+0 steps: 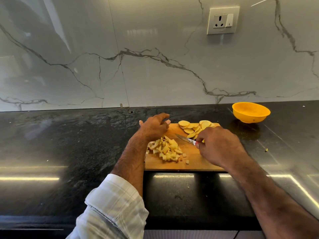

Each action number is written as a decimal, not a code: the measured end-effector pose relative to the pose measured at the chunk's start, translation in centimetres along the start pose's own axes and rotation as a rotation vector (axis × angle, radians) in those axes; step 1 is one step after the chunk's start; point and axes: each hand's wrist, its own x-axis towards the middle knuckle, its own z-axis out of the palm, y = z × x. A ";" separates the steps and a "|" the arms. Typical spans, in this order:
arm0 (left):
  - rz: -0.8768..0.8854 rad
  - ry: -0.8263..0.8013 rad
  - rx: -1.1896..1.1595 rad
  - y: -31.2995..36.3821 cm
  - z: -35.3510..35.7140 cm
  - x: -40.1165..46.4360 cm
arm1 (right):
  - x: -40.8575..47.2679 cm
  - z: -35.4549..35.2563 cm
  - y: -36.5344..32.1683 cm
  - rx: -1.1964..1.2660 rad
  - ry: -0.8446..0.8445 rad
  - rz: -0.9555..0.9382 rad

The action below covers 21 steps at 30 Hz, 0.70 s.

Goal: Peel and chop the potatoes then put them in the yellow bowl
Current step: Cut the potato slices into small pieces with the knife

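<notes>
A wooden cutting board (pixel 191 163) lies on the black counter. A heap of diced potato (pixel 168 149) covers its left part. Round potato slices (pixel 193 128) are spread at its far right. My left hand (pixel 154 127) hovers over the board's far left corner, just above the dice, fingers loosely curved and holding nothing. My right hand (pixel 218 146) grips the red handle of a small knife (pixel 184 139), its blade pointing left over the board between dice and slices. The yellow bowl (pixel 251 112) stands on the counter beyond the board's right corner and looks empty.
A marble-patterned wall with a socket (pixel 223 20) closes the back of the counter (pixel 69 144). A small potato scrap (pixel 266 149) lies on the counter right of the board. The counter's front edge runs just below my forearms.
</notes>
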 end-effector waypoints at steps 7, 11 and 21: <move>0.068 0.159 -0.153 0.7 -1.1 -2.1 | 0.3 0.0 4.9 0.489 -0.127 -0.022; 0.069 0.149 -0.131 0.7 -1.0 -3.4 | -0.4 0.1 6.1 0.525 -0.204 -0.075; 0.084 0.212 -0.071 1.1 -0.7 -5.3 | -1.2 0.3 7.3 0.482 -0.200 -0.067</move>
